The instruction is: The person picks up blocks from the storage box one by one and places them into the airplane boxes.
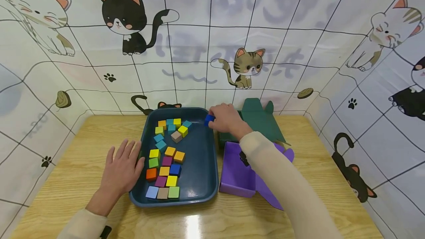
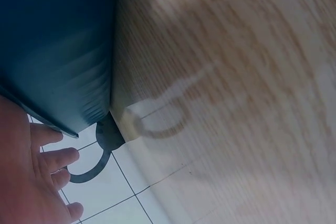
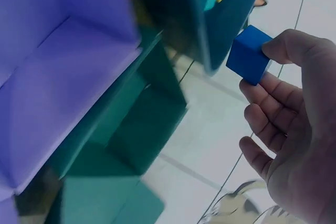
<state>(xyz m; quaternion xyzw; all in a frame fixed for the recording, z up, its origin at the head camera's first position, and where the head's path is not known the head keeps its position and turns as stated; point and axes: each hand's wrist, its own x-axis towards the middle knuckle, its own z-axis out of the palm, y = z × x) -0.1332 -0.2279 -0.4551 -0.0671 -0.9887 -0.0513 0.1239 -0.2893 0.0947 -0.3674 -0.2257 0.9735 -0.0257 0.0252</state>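
Between thumb and fingers my right hand (image 1: pixel 227 119) pinches a blue cube (image 3: pixel 249 55), above the right rim of a dark blue tray (image 1: pixel 202 158) near its far corner. In the tray lie several coloured cubes, among them an orange cube (image 1: pixel 151 174), a second blue cube (image 1: pixel 175 170) and a light green cube (image 1: pixel 173 192), mostly along its left side. My left hand (image 1: pixel 121 167) lies with fingers extended at the tray's left edge and holds nothing. The left wrist view shows its fingers beside the tray wall (image 2: pixel 63 51).
Right of the tray stands an open purple box (image 1: pixel 237 169), its lid folded out to the right. Behind it is an open green box (image 3: pixel 142 129), partly hidden by my right hand and forearm in the head view. A cat-print sheet (image 1: pixel 189 47) backs the wooden table (image 1: pixel 109 128).
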